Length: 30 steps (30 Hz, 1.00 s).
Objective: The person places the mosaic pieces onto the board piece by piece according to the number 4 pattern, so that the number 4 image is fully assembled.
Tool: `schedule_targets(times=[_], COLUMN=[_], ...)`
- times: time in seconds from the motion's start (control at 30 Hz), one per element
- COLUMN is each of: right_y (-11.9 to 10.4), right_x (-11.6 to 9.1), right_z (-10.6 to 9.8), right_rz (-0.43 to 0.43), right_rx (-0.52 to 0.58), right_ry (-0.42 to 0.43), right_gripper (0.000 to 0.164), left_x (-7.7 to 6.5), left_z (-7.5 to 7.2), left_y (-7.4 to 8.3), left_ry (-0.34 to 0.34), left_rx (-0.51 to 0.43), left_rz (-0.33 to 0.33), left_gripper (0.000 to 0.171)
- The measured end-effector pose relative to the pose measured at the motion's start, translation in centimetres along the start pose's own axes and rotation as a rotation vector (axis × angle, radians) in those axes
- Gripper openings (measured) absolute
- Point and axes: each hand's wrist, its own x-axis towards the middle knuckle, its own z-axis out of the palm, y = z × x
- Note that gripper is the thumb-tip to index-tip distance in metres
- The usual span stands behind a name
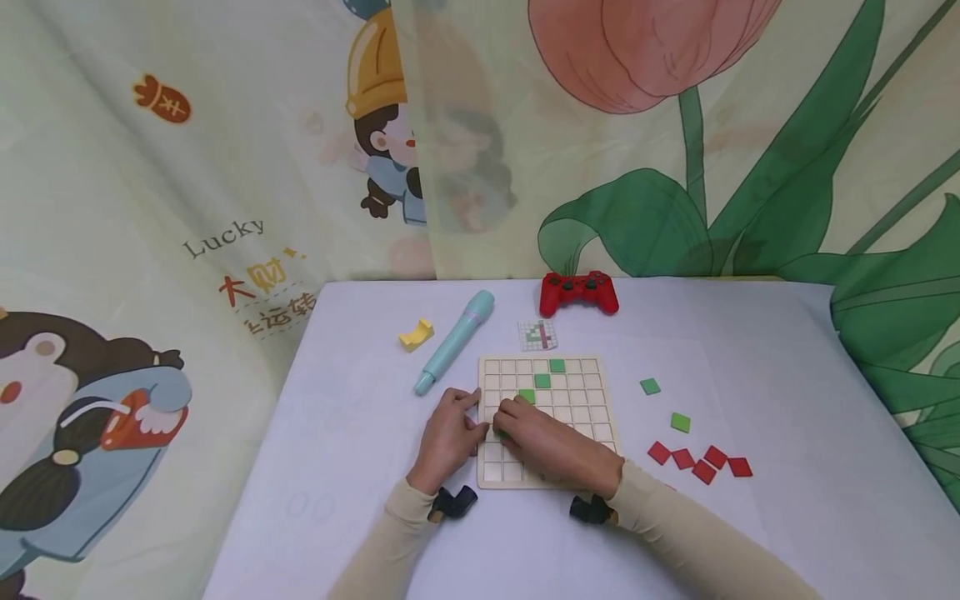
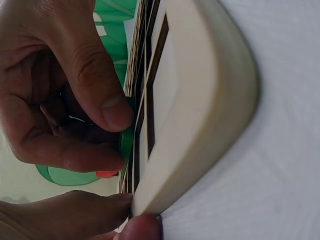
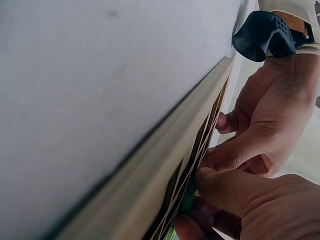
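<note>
1. Wooden grid board (image 1: 581, 400): one, lying flat near the centre of the frame; three green tiles (image 1: 542, 381) show on it, in a diagonal climbing to the upper right.
2. Right hand (image 1: 555, 442): thumb and finger pinching one green square tile (image 2: 126, 145) at the board's left-hand cells; whether it is fully seated, I cannot tell.
3. Left hand (image 1: 446, 435): thumb and fingertip holding the board's left edge.
4. Patterned card (image 1: 537, 336): one, just above the board.
5. Loose stock, right of the frame: two green pieces (image 1: 680, 422), five red squares (image 1: 704, 472).
6. Handling note, my judgement: keep the left-hand hold firm so the grid cannot slide; square the pinched tile's sides to the cell walls before pressing; let go straight upward, lest a fingertip drag neighbours loose; check the chosen cell against the card.
</note>
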Motion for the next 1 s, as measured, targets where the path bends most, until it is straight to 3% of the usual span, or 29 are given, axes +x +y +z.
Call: schedule_targets(times=[0.23,0.73,1.0], right_y=[0.4,1.0,1.4], right_x=[0.0,-0.2,-0.8], right_z=[0.0,-0.5,-1.0], right_rz=[-0.013,0.025,0.044], right_rx=[-0.036,0.07,0.097], right_ry=[0.009,-0.021,-0.007], right_gripper=[0.02,0.023,0.028], left_x=[0.1,0.3,0.1], left_z=[0.0,-0.1,0.0], left_y=[0.2,0.3,0.3], left_ry=[0.0,0.006,-0.009], left_rx=[-0.002,0.001,-0.006], left_rz=[-0.002,0.02,-0.021], left_gripper=[0.063,0.062,0.063])
